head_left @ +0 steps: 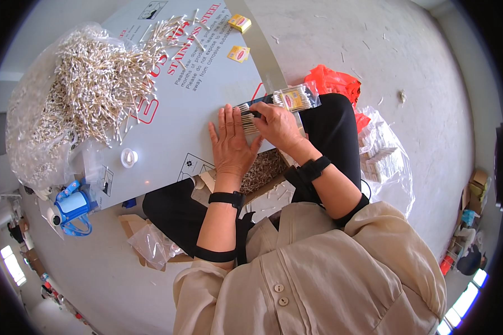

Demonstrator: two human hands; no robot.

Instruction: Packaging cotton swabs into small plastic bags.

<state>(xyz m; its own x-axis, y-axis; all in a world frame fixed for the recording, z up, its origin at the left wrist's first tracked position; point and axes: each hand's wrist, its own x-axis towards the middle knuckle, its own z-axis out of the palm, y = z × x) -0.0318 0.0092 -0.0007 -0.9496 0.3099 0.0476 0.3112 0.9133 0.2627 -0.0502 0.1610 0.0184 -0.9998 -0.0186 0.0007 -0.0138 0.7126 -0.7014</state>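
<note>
A small row of cotton swabs [249,123] lies on the table between my two hands, near the right-hand edge. My left hand [232,144] rests flat beside the row, fingers stretched out and its index finger along the swabs. My right hand [278,127] is closed, its thumb and bent fingers pinching at the swabs; its fingertips are partly hidden. Just beyond my right knuckles sits a clear plastic pack of swabs [292,99] with a yellow label, at the table's edge. A dark strip shows beside the swabs.
A large clear bag [25,120] spills a heap of loose swabs [98,84] across the table's left. Yellow cards [238,53], a small white cup [129,157] and a blue jug [72,205] stand around. Below are an open carton [265,170], a red bag [335,82] and a clear bag of white packs [381,159].
</note>
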